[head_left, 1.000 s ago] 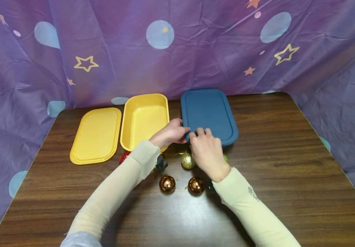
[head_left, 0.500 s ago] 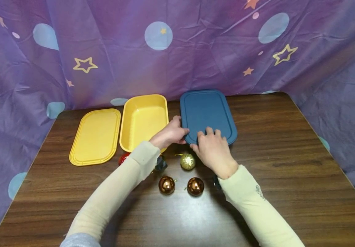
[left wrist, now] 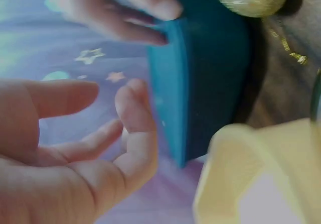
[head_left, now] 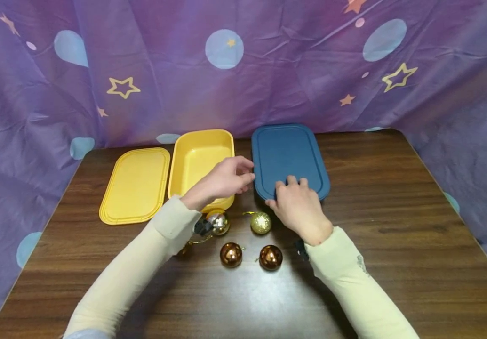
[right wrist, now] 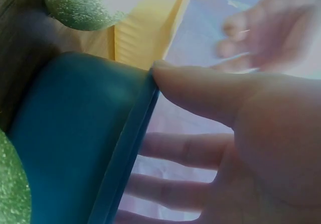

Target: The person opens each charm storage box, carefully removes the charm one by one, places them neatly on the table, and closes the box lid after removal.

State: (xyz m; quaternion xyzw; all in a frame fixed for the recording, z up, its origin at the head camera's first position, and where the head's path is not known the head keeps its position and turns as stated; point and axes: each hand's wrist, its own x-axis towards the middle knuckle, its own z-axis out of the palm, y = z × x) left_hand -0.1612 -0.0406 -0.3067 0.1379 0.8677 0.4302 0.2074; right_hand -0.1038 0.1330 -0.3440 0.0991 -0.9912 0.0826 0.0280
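Observation:
A blue container (head_left: pixel 290 153) with its lid on stands at the table's back centre. My right hand (head_left: pixel 287 194) lies on its near edge. In the right wrist view the thumb (right wrist: pixel 200 91) presses the lid's rim (right wrist: pixel 128 143) while straight fingers stretch over the top. My left hand (head_left: pixel 246 172) hovers open just left of the blue container, over the open yellow container (head_left: pixel 201 160), and holds nothing. Seen from the left wrist, its fingers (left wrist: pixel 133 108) stand apart from the blue wall (left wrist: pixel 215 73).
A yellow lid (head_left: pixel 135 186) lies flat left of the yellow container. Ornament balls sit in front: a gold glitter one (head_left: pixel 261 222), a shiny one (head_left: pixel 219 222), two copper ones (head_left: pixel 231 254) (head_left: pixel 270 257). Purple cloth (head_left: pixel 243 70) hangs behind the table.
My left hand has let go of the blue container's corner and lifted away to the left, fingers spread. My right hand has slid a little right along the near edge.

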